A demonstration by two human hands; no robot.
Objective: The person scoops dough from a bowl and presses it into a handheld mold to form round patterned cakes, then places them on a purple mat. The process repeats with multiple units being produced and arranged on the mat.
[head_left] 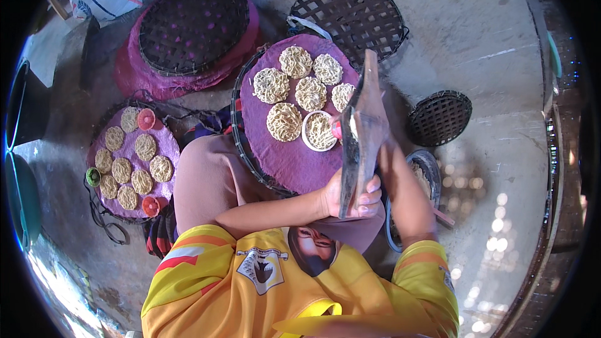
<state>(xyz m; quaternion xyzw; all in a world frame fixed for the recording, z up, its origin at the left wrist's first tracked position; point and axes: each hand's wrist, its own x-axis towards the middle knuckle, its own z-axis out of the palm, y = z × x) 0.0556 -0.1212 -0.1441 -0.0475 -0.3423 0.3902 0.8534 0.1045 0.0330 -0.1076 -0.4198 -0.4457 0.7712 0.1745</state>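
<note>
My left hand (358, 199) is wrapped round the lower end of a wooden hand press (364, 122), which stands upright above the tray's right side. My right forearm (404, 191) rises behind the press; that hand is largely hidden by the wood, so its fingers do not show. Below the press's red part (337, 129), a white ring mould (305, 133) encircles pale noodle strands (320, 130). Several round noodle cakes (310, 93) lie around the ring on purple cloth (285, 166), which covers a woven tray (238, 128) in front of me.
A second cloth-covered tray (138, 144) at left holds more noodle cakes, red moulds (146, 119) and a green one (92, 177). Dark woven baskets (194, 28) and an openwork tray (350, 15) lie farther off. A small basket (439, 117) and a bucket (427, 166) are at right.
</note>
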